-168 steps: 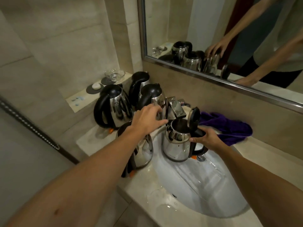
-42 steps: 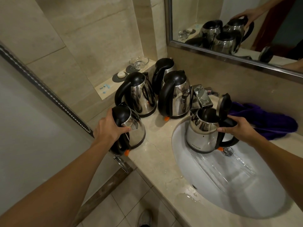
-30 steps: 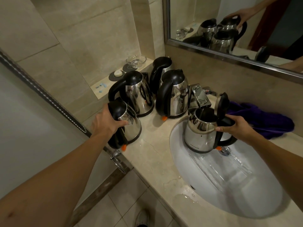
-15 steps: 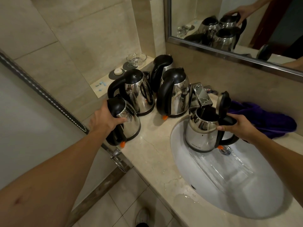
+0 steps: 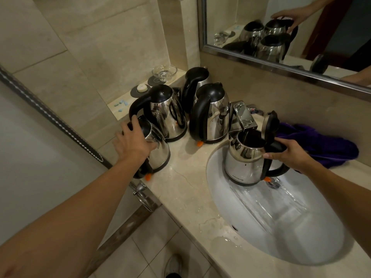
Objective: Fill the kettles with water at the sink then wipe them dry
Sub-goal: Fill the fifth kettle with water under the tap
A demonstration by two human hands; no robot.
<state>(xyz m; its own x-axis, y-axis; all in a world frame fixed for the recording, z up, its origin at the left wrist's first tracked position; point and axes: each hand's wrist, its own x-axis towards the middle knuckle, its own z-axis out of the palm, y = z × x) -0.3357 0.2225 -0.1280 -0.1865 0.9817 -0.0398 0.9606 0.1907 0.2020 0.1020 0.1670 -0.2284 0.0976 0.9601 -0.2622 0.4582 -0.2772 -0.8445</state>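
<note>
Kettles crowd the left end of the marble desk [image 5: 186, 189] beside the white sink [image 5: 301, 237]. The right hand [image 5: 291, 155] grips the black handle of the open kettle [image 5: 245, 163], its fingers curled round the handle top; this kettle is held upright over the back of the sink under the chrome tap [image 5: 243, 117], with its lid tipped up. The left hand [image 5: 134, 143] rests over the top of the front kettle [image 5: 158, 155] at the desk's left edge, fingers curled round its lid and handle. Behind it stand three closed kettles: the left kettle [image 5: 166, 113], the middle kettle [image 5: 210, 115] just beside the tap, and the back kettle [image 5: 195, 81] near the wall. A purple cloth [image 5: 321, 145] lies on the desk behind the right hand. Water lies in the sink bowl. A glass dish [image 5: 164, 72] and a small soap [image 5: 141, 88] sit on the ledge by the wall.
</note>
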